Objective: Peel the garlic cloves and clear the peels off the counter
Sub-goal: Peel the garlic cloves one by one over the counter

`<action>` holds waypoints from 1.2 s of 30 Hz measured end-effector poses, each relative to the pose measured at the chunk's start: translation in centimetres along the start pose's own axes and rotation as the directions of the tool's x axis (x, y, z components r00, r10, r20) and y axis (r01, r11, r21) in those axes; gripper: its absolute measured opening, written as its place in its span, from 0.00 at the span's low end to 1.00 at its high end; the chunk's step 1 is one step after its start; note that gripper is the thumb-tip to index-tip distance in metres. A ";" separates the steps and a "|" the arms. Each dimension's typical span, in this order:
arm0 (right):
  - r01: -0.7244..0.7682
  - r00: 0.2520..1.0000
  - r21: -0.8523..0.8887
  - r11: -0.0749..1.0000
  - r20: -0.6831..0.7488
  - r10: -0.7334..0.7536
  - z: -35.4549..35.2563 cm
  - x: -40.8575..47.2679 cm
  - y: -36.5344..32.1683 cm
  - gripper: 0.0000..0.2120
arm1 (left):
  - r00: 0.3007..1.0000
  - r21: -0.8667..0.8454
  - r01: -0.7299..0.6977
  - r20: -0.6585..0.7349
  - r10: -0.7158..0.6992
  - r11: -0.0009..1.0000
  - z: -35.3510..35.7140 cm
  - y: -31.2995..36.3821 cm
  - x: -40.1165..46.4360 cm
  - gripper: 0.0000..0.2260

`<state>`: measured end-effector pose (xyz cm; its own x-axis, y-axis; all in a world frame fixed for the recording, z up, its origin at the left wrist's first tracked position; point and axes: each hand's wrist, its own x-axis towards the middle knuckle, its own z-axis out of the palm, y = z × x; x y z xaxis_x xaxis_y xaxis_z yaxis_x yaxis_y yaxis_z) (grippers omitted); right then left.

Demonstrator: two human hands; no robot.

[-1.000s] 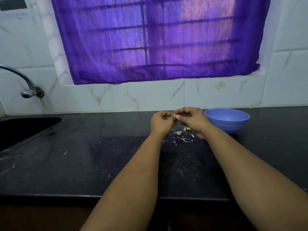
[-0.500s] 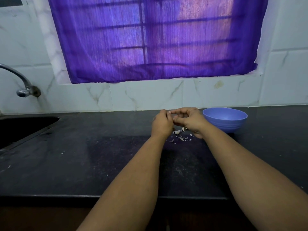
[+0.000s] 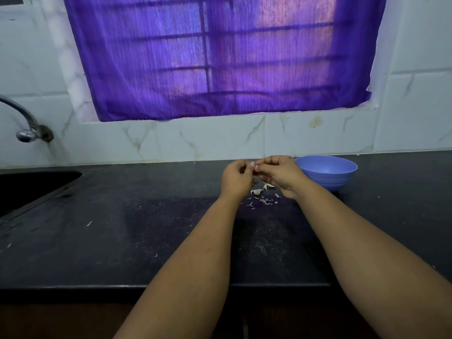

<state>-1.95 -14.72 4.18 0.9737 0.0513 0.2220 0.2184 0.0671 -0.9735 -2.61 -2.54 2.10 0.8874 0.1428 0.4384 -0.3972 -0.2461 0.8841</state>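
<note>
Now I see both hands raised over the counter (image 3: 102, 241), fingertips meeting: left hand (image 3: 236, 179) and right hand (image 3: 281, 173) curled, pinching something small between them, presumably a garlic clove, though it is too hidden to confirm. Peels (image 3: 263, 198) lie scattered just below, beside the bowl (image 3: 327, 171).

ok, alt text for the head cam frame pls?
Two bare hands, left hand and right hand, meet fingertip to fingertip above a black counter, pinching something small, likely a garlic clove. Pale garlic peels lie scattered beneath them; a blue bowl sits just right, a sink far left.
</note>
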 end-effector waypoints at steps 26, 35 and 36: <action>0.100 0.995 -0.158 0.982 0.037 -0.095 -0.2 0.2 0.4 0.03 | 0.999 0.193 0.005 -0.038 0.003 0.981 -0.6 -0.1 -0.1 0.05; 0.105 0.990 -0.185 0.977 -0.074 -0.120 0.1 0.1 0.2 0.02 | 0.995 0.452 -0.084 -0.012 0.101 0.888 0.3 0.8 -0.9 0.12; 0.102 0.989 -0.205 0.973 -0.085 -0.122 0.1 0.3 0.3 0.03 | 0.993 0.474 -0.095 -0.014 0.115 0.876 0.4 0.9 -1.0 0.12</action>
<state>-1.62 -14.62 3.97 0.9418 -0.0424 0.3335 0.3255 -0.1334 -0.9361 -3.80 -3.34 2.40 0.8323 0.1264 0.5397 -0.3214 -0.6832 0.6557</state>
